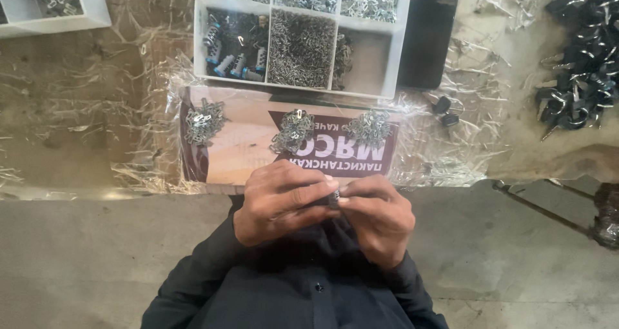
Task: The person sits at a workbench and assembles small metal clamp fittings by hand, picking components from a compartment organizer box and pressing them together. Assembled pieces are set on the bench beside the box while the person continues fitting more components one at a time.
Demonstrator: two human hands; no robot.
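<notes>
Here, small metal part (334, 199) pinched btwn both hands, L (284, 200) & R (380, 216)

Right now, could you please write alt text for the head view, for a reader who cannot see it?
Two hands, left hand and right hand, pinch a small dark part together. Beyond them, three piles of metal clips lie on a printed board, before a white compartment tray of small parts.

A white compartment tray (394, 51) of small metal parts is set at the top, beside a dark slab (427, 39). Three heaps of clips (204, 121) are laid on a printed board (238, 151). Black parts (580, 71) are piled at the right.
</notes>
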